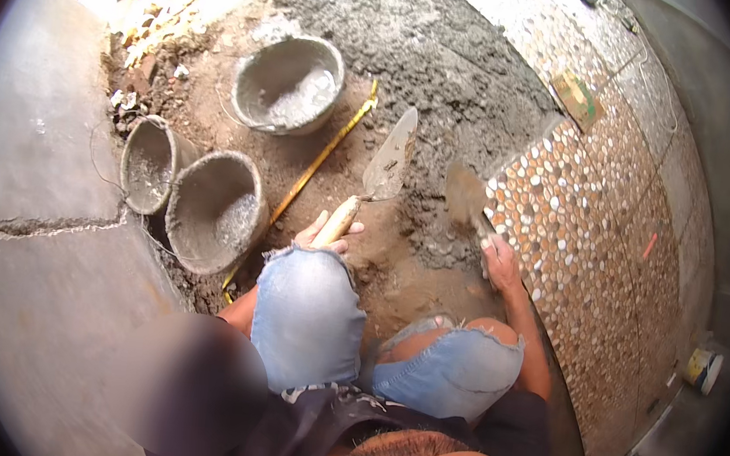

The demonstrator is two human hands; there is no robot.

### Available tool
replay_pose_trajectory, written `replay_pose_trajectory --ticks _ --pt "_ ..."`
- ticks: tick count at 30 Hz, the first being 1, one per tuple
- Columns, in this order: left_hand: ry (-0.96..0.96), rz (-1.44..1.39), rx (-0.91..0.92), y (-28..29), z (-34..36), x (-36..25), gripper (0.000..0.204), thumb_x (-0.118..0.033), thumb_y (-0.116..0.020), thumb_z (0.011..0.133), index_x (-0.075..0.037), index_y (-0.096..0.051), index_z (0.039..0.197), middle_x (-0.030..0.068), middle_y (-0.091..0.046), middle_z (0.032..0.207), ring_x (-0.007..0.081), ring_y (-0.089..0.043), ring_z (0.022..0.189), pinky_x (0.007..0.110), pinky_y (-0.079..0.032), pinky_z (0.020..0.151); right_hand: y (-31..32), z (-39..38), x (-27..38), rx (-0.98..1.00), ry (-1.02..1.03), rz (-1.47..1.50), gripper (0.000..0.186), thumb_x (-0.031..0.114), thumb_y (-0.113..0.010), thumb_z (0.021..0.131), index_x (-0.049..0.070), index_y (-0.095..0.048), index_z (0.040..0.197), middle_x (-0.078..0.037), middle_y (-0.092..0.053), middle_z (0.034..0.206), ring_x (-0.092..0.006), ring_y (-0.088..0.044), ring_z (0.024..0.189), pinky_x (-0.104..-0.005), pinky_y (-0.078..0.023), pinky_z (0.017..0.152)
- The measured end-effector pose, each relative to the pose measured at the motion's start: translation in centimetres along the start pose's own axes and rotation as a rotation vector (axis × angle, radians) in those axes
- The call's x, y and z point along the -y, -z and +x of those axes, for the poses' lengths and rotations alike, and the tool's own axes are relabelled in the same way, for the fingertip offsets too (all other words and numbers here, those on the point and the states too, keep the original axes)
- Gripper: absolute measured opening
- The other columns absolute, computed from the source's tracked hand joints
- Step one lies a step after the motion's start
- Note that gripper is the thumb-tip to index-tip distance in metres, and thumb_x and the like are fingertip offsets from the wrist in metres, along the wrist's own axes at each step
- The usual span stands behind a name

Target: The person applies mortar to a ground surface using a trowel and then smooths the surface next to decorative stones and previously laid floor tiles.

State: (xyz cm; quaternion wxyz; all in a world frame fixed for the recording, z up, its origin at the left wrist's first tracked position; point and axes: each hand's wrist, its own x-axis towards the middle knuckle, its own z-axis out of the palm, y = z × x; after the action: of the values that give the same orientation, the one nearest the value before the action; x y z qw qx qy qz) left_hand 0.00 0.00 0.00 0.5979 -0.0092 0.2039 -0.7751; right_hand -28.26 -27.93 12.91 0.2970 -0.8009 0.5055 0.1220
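Note:
My left hand [310, 230] is closed round the pale wooden handle of a pointed trowel [393, 156], beside my left knee. Its grey, mortar-smeared blade points away from me. In my right hand [502, 263] is a second trowel [466, 194], with a dull, rounded blade resting at or just over the edge of the wet grey mortar [401, 34]. My fingers hide most of its handle. Just to the right of that blade begins a floor of brown and white pebbles [576, 222]. Bare brown soil [391, 274] lies between my knees and the mortar.
Three mortar-smeared buckets stand left: a far one [325, 48], a small one [146, 150] and a nearer one [243, 172]. A long yellow strip [324, 155] lies beside them. A flat board [578, 101] rests on the pebbles. Concrete slabs [41, 126] border the left.

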Motion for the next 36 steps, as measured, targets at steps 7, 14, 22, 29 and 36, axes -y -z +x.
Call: replay_pose_trajectory --ticks 7,14,22,29,36 --pt "-0.046 0.137 -0.168 -4.5 -9.9 -10.3 0.068 -0.057 -0.034 0.097 -0.004 -0.036 0.14 0.0064 -0.054 0.069 0.0171 -0.054 0.049 0.03 -0.045 0.041 -12.9 4.1 13.3 -0.772 0.534 -0.074 0.037 0.023 -0.081 0.07 0.008 -0.06 0.097 -0.007 -0.057 0.089 -0.0243 -0.061 0.073 -0.0354 -0.051 0.062" --pt "-0.092 0.218 -0.173 -5.1 -10.0 -9.4 0.072 -0.059 -0.034 0.096 -0.002 -0.034 0.14 0.0031 -0.046 0.064 0.0151 -0.053 0.05 0.028 -0.043 0.041 -13.1 4.5 12.5 -0.792 0.548 -0.16 0.04 0.023 -0.083 0.068 0.009 -0.06 0.097 -0.007 -0.055 0.09 -0.0253 -0.06 0.08 -0.0376 -0.05 0.065" --pt "-0.032 0.219 -0.175 -6.6 -9.5 -8.5 0.062 -0.057 -0.035 0.098 -0.008 -0.037 0.136 -0.0026 -0.04 0.067 0.0092 -0.043 0.049 0.025 -0.042 0.044 -11.9 5.2 15.1 -0.285 0.599 0.503 0.045 0.041 -0.061 0.089 0.002 -0.062 0.11 -0.015 -0.065 0.096 -0.0281 -0.064 0.084 -0.0367 -0.05 0.075" --pt "-0.02 0.2 -0.218 -8.1 -9.7 -7.6 0.058 -0.05 -0.035 0.101 -0.004 -0.036 0.135 -0.0003 -0.04 0.066 0.0081 -0.044 0.048 0.025 -0.041 0.042 -11.0 8.1 17.3 0.151 0.642 0.45 0.046 0.046 -0.046 0.095 0.003 -0.063 0.096 -0.015 -0.061 0.076 -0.0281 -0.059 0.072 -0.0369 -0.047 0.068" --pt "-0.073 0.122 -0.248 -8.6 -9.3 -6.6 0.057 -0.048 -0.032 0.102 -0.003 -0.035 0.136 0.0014 -0.041 0.064 0.0106 -0.044 0.046 0.027 -0.041 0.041 -10.7 8.5 13.5 0.046 0.616 0.222 0.044 0.045 -0.047 0.094 0.004 -0.064 0.096 -0.016 -0.064 0.079 -0.0299 -0.062 0.074 -0.0386 -0.048 0.069"
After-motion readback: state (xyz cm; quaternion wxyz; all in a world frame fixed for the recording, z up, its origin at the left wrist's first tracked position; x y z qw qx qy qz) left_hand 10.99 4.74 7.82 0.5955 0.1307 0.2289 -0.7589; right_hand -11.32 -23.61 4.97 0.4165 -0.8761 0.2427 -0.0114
